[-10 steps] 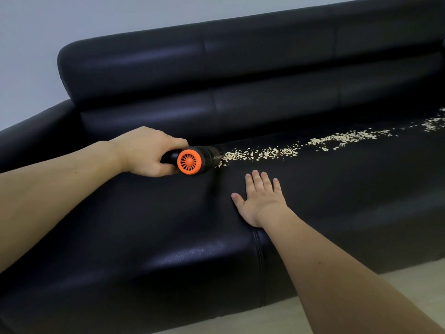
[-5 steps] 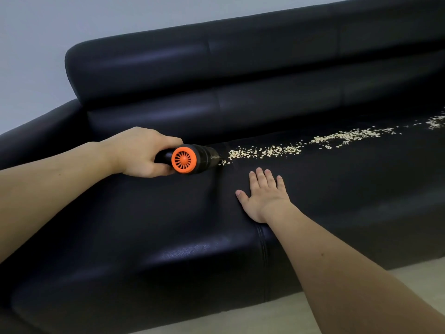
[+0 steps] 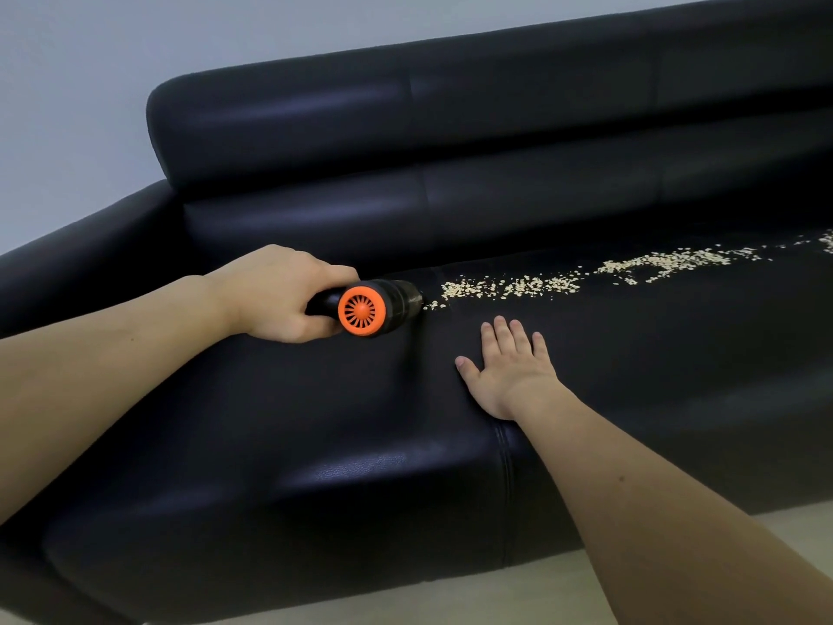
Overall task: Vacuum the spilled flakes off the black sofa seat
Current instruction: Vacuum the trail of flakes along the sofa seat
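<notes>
1. Behind the black sofa [image 3: 518, 142] was a plain pale wall [image 3: 67, 106], and a strip of light floor [image 3: 450, 597] showed under it.
2. We curled the fingers of our left hand [image 3: 275, 295] tight around the handle of the little vacuum [image 3: 374, 309].
3. We laid our right hand [image 3: 509, 372] flat on the sofa seat [image 3: 342, 421], with its fingers straight and only a little apart. It held nothing.
4. Out from our left fingers, the vacuum had an orange fan cap [image 3: 359, 310] on the side facing us. Its dark nose lay low on the seat and touched the near end of the flakes [image 3: 514, 287].
5. We think we were only at the start of the sucking-up step, because most of the mess was not picked up yet.
6. Next, we would need to slide the nose slowly to the right along the line and keep it down on the seat.
7. The flakes were small, pale and light, like oats. They lay in a long thin line along the back of the seat, thick in some spots and thin in others, and ran to the right edge of our view.
</notes>
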`<move>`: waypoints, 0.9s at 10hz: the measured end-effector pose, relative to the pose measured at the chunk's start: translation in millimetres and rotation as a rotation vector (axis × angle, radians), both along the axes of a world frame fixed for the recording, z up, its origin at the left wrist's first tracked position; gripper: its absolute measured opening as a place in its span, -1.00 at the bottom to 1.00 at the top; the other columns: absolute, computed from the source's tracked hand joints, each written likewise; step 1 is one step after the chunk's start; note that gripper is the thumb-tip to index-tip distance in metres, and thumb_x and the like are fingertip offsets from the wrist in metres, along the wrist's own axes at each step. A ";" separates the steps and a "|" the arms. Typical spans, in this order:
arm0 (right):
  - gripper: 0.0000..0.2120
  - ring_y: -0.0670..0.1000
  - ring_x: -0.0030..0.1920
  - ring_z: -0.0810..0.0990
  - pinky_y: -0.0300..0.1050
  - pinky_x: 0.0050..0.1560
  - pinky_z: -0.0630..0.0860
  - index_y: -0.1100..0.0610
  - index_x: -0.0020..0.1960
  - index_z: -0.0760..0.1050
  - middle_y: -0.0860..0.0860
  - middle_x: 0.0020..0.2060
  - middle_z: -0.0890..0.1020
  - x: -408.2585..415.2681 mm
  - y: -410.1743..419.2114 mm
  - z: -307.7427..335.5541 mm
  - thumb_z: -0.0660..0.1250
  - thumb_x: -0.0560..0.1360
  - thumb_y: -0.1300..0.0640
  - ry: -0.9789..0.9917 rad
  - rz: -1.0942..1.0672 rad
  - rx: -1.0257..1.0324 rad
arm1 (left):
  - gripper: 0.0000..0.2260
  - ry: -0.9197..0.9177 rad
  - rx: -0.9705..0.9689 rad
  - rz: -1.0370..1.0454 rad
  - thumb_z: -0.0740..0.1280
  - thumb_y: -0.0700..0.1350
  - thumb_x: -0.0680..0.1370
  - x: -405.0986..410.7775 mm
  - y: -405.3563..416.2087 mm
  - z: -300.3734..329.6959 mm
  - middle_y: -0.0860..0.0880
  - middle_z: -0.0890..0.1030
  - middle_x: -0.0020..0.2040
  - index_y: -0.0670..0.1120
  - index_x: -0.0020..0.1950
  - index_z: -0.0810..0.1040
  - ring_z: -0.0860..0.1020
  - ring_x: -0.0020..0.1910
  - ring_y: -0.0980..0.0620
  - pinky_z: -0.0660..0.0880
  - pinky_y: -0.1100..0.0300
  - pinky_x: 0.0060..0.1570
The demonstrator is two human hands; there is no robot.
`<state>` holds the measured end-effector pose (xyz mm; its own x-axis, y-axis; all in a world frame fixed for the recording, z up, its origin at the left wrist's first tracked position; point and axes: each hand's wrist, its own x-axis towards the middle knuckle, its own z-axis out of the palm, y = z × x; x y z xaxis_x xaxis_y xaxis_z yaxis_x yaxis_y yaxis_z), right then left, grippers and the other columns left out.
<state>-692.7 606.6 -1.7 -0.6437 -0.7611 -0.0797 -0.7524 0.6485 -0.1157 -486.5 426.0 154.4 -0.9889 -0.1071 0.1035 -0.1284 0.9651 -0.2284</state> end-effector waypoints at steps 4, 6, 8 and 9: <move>-0.30 0.14 0.62 -0.20 0.22 0.58 -0.07 0.12 0.62 -0.30 0.07 0.62 -0.23 16.7 -6.8 15.5 -0.24 0.66 -0.27 0.079 -0.093 0.200 | -0.75 -0.009 -0.044 0.065 0.29 0.19 0.47 -1.8 16.3 0.8 0.10 0.59 -0.20 0.14 0.09 0.44 0.55 -0.22 0.03 0.50 0.09 -0.16; -0.32 0.16 0.62 -0.19 0.23 0.57 -0.03 0.13 0.62 -0.32 0.07 0.62 -0.24 25.3 -10.3 20.0 -0.24 0.67 -0.24 0.073 -0.145 0.244 | -0.76 -0.003 -0.037 0.071 0.30 0.17 0.48 0.1 21.1 0.9 0.09 0.60 -0.21 0.15 0.10 0.44 0.57 -0.23 0.03 0.53 0.07 -0.16; -0.32 0.17 0.61 -0.20 0.23 0.57 -0.03 0.13 0.62 -0.32 0.07 0.62 -0.25 28.6 -11.3 20.3 -0.24 0.67 -0.23 0.061 -0.169 0.253 | -0.75 0.074 -0.011 0.082 0.31 0.17 0.49 17.0 12.3 7.7 0.10 0.60 -0.18 0.12 0.10 0.45 0.56 -0.18 0.01 0.50 0.06 -0.14; -0.32 0.17 0.61 -0.20 0.23 0.57 -0.03 0.13 0.62 -0.33 0.07 0.62 -0.26 29.8 -11.9 21.3 -0.24 0.67 -0.23 0.060 -0.169 0.249 | -0.74 0.071 0.007 0.065 0.30 0.19 0.46 24.6 9.0 6.1 0.12 0.59 -0.18 0.14 0.10 0.44 0.55 -0.19 0.04 0.48 0.09 -0.16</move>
<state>-663.0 594.6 19.6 -0.7690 -0.6042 -0.2089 -0.6318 0.7681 0.1040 -461.9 435.0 160.5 -0.9701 -0.1715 0.1718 -0.2061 0.9558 -0.2097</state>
